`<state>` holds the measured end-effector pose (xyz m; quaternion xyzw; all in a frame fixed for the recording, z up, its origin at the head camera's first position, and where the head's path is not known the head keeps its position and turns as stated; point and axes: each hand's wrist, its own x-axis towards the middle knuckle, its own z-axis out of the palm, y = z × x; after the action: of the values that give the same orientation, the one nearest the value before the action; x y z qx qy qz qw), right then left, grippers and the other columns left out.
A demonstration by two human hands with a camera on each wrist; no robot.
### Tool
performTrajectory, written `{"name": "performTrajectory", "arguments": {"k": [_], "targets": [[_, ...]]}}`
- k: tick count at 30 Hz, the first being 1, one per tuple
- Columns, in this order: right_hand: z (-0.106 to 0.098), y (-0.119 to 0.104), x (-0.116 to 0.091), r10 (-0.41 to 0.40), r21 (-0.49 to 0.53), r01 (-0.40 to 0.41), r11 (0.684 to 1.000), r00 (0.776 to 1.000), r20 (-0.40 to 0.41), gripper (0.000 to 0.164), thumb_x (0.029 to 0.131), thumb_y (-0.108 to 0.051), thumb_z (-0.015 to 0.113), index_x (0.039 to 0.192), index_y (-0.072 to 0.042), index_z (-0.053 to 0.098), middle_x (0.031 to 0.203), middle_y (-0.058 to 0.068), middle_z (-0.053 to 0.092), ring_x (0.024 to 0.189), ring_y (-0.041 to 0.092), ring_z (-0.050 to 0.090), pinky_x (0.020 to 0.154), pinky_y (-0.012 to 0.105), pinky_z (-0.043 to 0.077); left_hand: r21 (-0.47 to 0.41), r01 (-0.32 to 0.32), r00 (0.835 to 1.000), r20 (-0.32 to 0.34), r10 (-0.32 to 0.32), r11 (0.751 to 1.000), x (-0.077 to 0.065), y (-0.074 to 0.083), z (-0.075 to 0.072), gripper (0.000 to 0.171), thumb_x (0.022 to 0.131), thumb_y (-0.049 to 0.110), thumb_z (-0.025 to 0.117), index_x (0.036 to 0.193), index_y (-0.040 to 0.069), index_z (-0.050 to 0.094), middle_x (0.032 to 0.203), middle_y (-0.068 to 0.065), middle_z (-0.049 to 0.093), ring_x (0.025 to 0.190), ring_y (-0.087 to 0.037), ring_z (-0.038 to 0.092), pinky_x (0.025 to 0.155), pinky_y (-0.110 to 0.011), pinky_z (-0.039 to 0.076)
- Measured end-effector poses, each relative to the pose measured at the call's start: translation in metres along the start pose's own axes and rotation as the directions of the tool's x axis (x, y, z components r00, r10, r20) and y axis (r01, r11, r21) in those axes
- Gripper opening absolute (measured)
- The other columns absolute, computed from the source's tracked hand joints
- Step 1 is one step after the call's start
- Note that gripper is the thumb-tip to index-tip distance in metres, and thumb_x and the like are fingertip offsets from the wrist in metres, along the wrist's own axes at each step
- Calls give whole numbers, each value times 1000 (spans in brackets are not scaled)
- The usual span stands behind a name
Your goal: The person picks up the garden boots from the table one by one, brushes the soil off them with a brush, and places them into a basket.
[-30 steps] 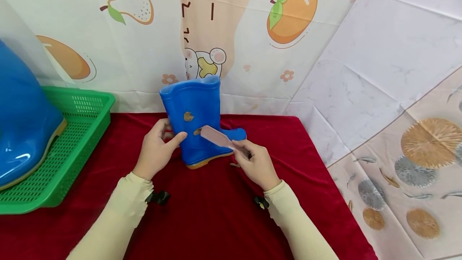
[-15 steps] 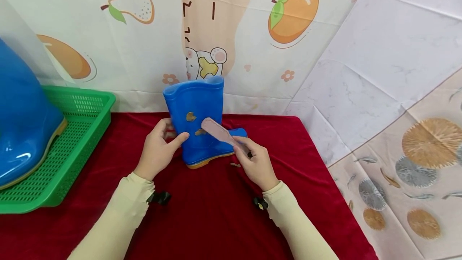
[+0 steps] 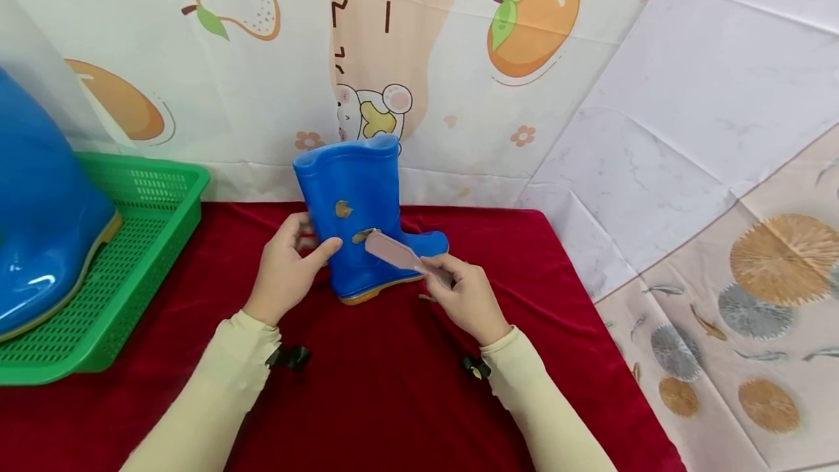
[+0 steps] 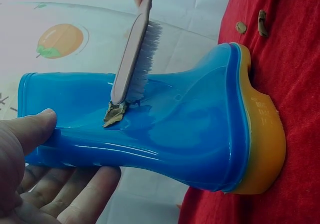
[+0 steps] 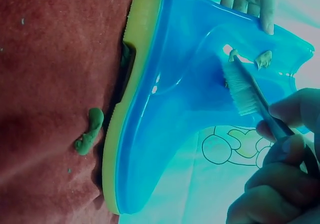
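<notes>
A blue rain boot (image 3: 357, 188) with a yellow-orange sole stands on the red cloth, toe to the right. My left hand (image 3: 285, 272) holds its shaft from the left, thumb on the near side, other fingers behind. Two brown mud-like patches stick to the shaft; the upper patch (image 3: 343, 209) is apart from the brush. My right hand (image 3: 467, 297) grips a pinkish scrubbing brush (image 4: 131, 58) by its handle. The brush's pale bristles (image 5: 240, 91) face the boot, and its tip meets the lower brown patch (image 4: 114, 115).
At the left a green basket (image 3: 197, 188) holds another, larger-looking blue boot (image 3: 46, 239). Brown crumbs (image 5: 90, 131) lie on the red cloth (image 3: 367, 384) near the sole. A printed white curtain (image 3: 262, 108) hangs close behind the boot.
The brush head rose up the shaft half a second ago and is now back down at the lower patch. The boot tilted slightly right, then back; the left hand kept its hold.
</notes>
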<state>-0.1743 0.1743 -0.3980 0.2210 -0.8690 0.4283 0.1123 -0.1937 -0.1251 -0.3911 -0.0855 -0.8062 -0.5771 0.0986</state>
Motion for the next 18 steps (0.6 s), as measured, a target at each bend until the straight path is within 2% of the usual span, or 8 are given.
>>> {"name": "performTrajectory", "arguments": {"k": [3, 7, 11, 15, 18], "targets": [[-1, 0, 1, -2, 38, 3, 999, 1000, -25, 27, 96, -4, 68, 120, -13, 76, 79, -4, 71, 53, 7, 45, 48, 23, 40, 3, 3, 1000, 0, -3, 1000, 0, 0, 0, 60, 100, 36, 69, 145, 3, 47, 128, -17, 64, 108, -31, 66, 78, -24, 60], [2, 2, 2, -62, 101, 69, 993, 996, -65, 28, 97, -6, 70, 123, -13, 75, 77, -2, 70, 51, 10, 48, 46, 24, 41, 21, -2, 1000, -5, 2, 1000, -1, 0, 0, 60, 100, 36, 69, 145, 4, 47, 127, -16, 65, 109, -30, 65, 77, -20, 58], [9, 2, 3, -105, 110, 103, 989, 994, 12, 32, 102, -12, 67, 134, -10, 69, 89, 5, 73, 61, 10, 63, 57, 22, 56, 35, -21, 1000, -10, 21, 999, -1, 1, 1, 59, 100, 35, 70, 145, 3, 48, 127, -16, 65, 108, -29, 65, 76, -15, 55], [12, 3, 2, -25, 68, 21, 997, 998, 58, 33, 102, -14, 67, 135, -12, 69, 101, 5, 77, 71, 11, 70, 66, 23, 60, 37, -32, 999, -11, 32, 999, -1, 2, 2, 58, 100, 34, 70, 144, 3, 49, 126, -16, 66, 107, -29, 66, 77, -15, 54], [9, 3, 0, 39, 34, -41, 999, 998, 52, 31, 101, -13, 68, 132, -13, 71, 95, 1, 77, 66, 16, 68, 61, 22, 58, 34, -26, 1000, -11, 27, 999, 0, 1, 2, 58, 100, 34, 70, 144, 3, 49, 126, -16, 66, 107, -29, 66, 76, -16, 56]]}}
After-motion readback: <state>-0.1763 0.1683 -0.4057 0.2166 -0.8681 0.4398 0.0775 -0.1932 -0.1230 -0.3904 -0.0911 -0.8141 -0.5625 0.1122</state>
